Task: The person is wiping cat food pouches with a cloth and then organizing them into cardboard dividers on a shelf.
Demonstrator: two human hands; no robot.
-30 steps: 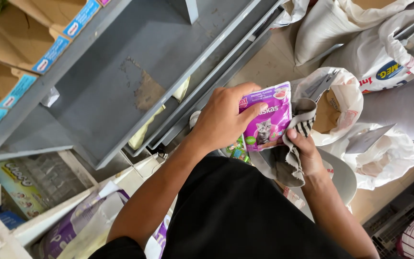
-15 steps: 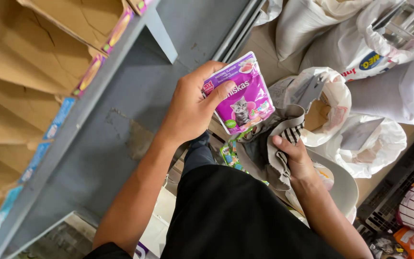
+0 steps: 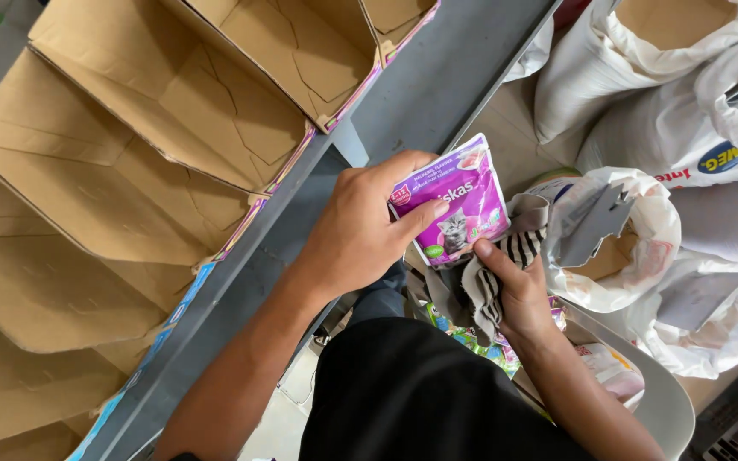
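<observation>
Left hand (image 3: 360, 230) grips purple pouch (image 3: 459, 201); cardboard boxes (image 3: 172, 128), white sacks (image 3: 642, 128) flank.

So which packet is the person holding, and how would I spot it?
Start at the long grey shelf with the empty cardboard boxes. Just right of its edge, the left hand grips a small purple pouch beside a striped cloth in the right hand. It alone is glossy purple with a kitten picture.

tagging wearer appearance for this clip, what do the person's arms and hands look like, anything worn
Both forearms are bare, with no sleeves showing down to the wrists. The left hand and right hand have no gloves, and no rings, watch or bracelets can be seen. Fingernails are short and unpainted. A black garment covers the body below the arms.
</observation>
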